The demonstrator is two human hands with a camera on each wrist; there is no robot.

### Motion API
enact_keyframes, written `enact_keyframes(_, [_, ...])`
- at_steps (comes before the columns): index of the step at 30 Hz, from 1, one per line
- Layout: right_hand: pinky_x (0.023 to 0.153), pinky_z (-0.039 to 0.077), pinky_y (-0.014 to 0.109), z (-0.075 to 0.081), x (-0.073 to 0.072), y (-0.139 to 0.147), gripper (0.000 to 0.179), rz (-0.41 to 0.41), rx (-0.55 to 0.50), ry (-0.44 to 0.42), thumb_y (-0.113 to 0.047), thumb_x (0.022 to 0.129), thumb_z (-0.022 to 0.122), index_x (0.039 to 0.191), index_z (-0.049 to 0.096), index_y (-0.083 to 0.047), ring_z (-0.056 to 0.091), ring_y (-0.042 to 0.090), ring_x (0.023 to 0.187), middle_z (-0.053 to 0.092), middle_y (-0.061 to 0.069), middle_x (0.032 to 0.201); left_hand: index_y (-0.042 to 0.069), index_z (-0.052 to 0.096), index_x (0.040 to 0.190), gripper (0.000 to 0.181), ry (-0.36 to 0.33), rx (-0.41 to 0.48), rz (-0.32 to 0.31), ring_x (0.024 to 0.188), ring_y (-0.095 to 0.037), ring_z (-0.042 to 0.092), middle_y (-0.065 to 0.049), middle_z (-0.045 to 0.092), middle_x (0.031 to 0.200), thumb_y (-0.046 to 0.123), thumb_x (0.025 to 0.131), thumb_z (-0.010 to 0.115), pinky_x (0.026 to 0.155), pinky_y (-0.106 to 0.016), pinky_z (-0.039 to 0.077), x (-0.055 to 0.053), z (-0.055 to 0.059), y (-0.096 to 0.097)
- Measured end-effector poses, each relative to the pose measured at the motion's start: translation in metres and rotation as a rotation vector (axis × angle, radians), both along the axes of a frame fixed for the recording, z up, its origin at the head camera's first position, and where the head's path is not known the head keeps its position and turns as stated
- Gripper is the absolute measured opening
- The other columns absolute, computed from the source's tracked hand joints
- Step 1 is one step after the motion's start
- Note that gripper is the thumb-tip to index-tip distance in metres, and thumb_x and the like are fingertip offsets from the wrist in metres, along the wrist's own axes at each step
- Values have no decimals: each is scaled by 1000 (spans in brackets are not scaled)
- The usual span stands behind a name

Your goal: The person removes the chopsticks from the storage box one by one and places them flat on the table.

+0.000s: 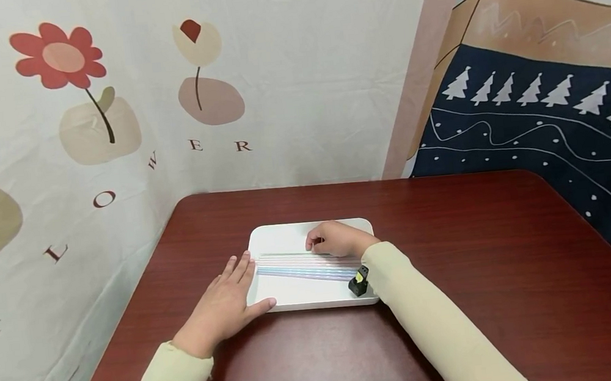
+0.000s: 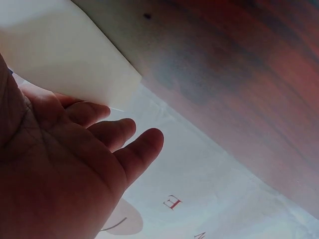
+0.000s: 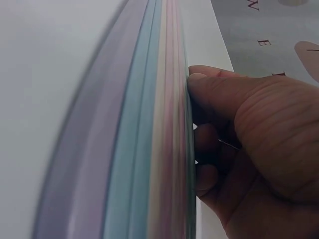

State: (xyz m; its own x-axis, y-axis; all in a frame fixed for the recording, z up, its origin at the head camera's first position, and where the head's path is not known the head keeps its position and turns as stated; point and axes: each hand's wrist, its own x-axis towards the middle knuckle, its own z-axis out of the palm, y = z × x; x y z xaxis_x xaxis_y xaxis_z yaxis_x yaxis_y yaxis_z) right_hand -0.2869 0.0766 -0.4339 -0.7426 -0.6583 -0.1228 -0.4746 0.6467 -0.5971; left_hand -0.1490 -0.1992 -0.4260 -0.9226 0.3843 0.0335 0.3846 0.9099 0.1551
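Note:
A white tray (image 1: pixel 305 296) bears a row of long, thin pastel straws (image 1: pixel 296 265) in purple, blue, cream, pink and green. My right hand (image 1: pixel 338 238) is over the tray's far half, its thumb and index finger pinching the green straw (image 1: pixel 284 253) at the far side of the row. Close up in the right wrist view, the coloured straws (image 3: pixel 132 124) lie side by side, and the fingers curl at the green edge. At the tray's left side rests my left hand (image 1: pixel 219 306), fingers spread along the rim and thumb at the near left corner.
The tray stands on a reddish-brown table (image 1: pixel 483 259). Behind and to the left hangs a pale cloth (image 1: pixel 301 93) printed with flowers and letters; a dark cloth (image 1: pixel 526 126) with white trees is at the right. A small black device (image 1: pixel 358 282) sits at the right wrist.

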Motion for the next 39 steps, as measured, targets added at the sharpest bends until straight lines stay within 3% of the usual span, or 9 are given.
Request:
enact_keyframes(13, [73,45,27,0,1,-2,15,-6,5,90,-13,97,65,89,67,-25,53,9,75,61,-9,80,-6,34,151,97,-9,4,2,146,-43,20,-19,24,160,68,91,52,109,-57,30,0,2,1])
enact_keyframes(19, [73,45,27,-2,1,-4,14,11,42,113,-11,98,62,95,69,-24,50,9,73,59,-7,77,-6,34,151,97,-12,4,4,146,-43,20,-19,23,161,69,91,51,108,-58,31,0,3,1])
enact_keyframes(26, [77,48,27,-2,3,-5,16,21,55,134,-12,98,61,101,72,-24,56,9,80,64,-13,93,-6,34,151,98,-9,4,2,146,-43,21,-19,23,160,70,91,50,107,-59,33,0,2,1])
enact_keyframes(39, [80,47,26,4,3,-4,18,9,14,122,-10,98,60,103,71,-22,57,10,85,65,-11,101,-6,35,150,99,-7,10,1,146,-43,21,-19,23,160,72,91,49,107,-58,33,1,1,1])
